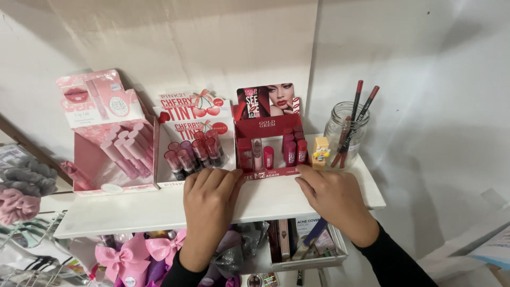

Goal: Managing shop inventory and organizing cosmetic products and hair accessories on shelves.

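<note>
Both hands lie palm-down on the white shelf [133, 210], fingers extended. The left hand [209, 204] touches the front left corner of the red display box [268, 143] with its fingertips; the right hand [336, 199] touches the front right corner. Neither hand grips anything. Left of the red box stand a white tint box [194, 138] and a pink gloss box [106, 133]. Right of it are a small yellow figure [320, 152] and a glass jar [348, 130] of pencils. Below it hang pink bows [127, 258].
</note>
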